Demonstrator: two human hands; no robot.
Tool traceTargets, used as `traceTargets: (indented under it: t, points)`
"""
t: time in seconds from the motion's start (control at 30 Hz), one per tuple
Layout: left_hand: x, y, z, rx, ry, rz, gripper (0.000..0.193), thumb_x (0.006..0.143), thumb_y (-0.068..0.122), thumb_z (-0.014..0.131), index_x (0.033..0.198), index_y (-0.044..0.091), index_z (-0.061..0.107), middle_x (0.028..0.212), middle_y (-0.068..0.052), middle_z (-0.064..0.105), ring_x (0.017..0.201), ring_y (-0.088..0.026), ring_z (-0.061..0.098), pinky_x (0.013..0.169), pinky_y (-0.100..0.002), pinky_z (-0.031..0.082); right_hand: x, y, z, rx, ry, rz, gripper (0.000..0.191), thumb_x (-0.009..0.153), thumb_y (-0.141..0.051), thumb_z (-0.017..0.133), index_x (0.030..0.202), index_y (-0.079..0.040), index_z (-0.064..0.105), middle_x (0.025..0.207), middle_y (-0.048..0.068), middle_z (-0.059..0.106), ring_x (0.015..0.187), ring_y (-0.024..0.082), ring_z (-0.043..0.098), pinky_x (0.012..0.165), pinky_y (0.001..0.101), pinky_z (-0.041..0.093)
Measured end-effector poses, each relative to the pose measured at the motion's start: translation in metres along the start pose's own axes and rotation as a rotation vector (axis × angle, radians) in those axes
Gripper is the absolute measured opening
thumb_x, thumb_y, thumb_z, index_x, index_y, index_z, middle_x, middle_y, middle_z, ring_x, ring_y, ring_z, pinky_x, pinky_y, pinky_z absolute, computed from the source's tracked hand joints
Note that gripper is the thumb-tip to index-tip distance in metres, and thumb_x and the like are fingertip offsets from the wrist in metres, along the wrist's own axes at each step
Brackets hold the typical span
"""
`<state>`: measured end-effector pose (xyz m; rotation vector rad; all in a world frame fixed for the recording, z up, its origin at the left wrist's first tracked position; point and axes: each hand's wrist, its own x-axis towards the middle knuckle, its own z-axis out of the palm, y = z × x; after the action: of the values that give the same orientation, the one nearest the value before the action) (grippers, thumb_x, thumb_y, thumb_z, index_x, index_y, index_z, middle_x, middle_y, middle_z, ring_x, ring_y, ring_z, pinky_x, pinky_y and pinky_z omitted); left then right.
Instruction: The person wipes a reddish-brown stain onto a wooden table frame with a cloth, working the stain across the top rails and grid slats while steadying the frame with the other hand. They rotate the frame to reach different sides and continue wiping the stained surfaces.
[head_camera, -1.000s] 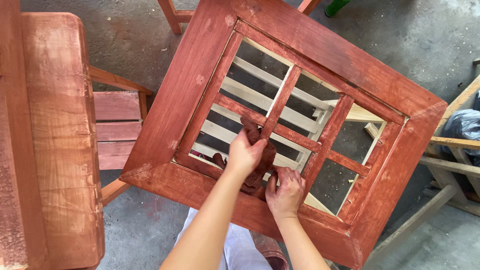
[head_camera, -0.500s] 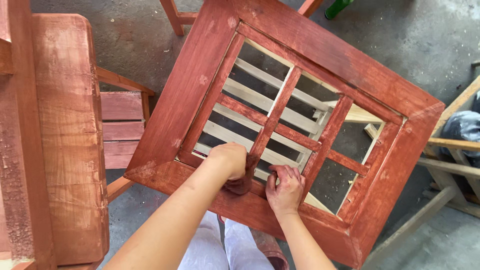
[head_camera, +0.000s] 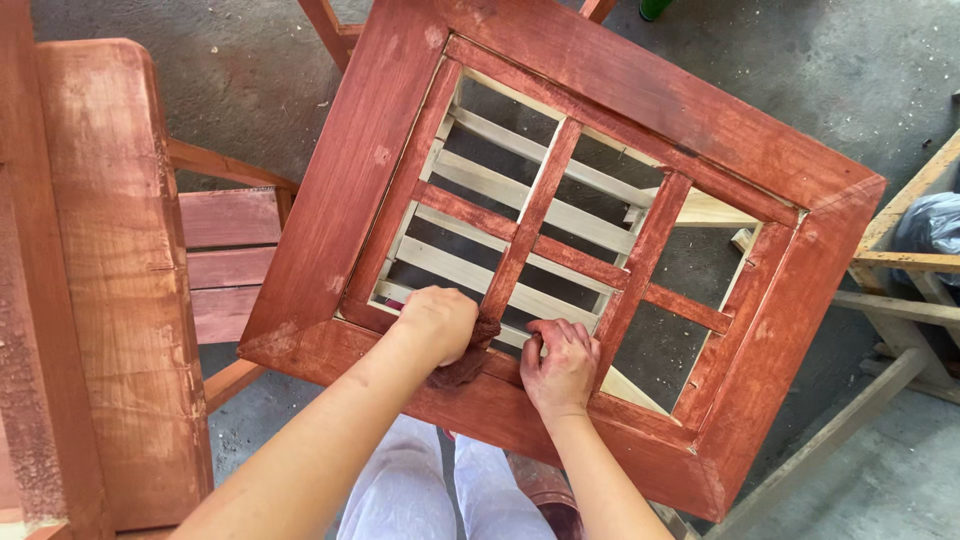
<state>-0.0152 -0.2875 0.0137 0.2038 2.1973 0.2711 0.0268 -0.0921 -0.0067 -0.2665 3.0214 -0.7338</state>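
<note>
Seen from the head camera, the left hand (head_camera: 437, 322) closes its grip on a stain-soaked rag (head_camera: 468, 358) pressed to the red-stained wooden frame (head_camera: 640, 90). Beside it, the right hand (head_camera: 560, 362) rests fingers curled, holding nothing, on the frame's near rail. The frame's top looks fully stained; pale slats (head_camera: 560, 215) beneath remain bare.

Matt red-stained wooden frame (head_camera: 640, 90)

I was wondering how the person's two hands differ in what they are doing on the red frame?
The left hand is closed around a dark red rag; the right hand holds nothing. The left hand is fisted, the right hand spread with fingers curled. Both rest on the near inner edge of the red-stained wooden frame.
</note>
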Motion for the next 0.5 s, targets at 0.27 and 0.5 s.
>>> traceTargets:
  t: [0.27,0.5]
  points:
    - [-0.010,0.004,-0.060,0.189,-0.110,0.079,0.022,0.085,0.016,0.072,0.105,0.011,0.078,0.113,-0.014,0.074,0.110,-0.029,0.071,0.092,-0.042,0.058,-0.006,0.011,0.005,0.045,-0.001,-0.010,0.010,0.079,-0.010,0.068,0.086,-0.016,0.071,0.088,0.001,0.070,0.091,0.025,0.063,0.083,0.0417,0.043]
    - [-0.018,-0.003,-0.066,0.047,-0.127,-0.030,0.028,0.084,0.014,0.069,0.111,0.009,0.077,0.123,-0.016,0.071,0.119,-0.033,0.067,0.103,-0.044,0.054,-0.008,0.013,0.006,0.048,-0.012,0.031,0.009,0.077,-0.012,0.068,0.083,-0.016,0.071,0.087,0.002,0.071,0.090,0.026,0.063,0.084,0.0420,0.043]
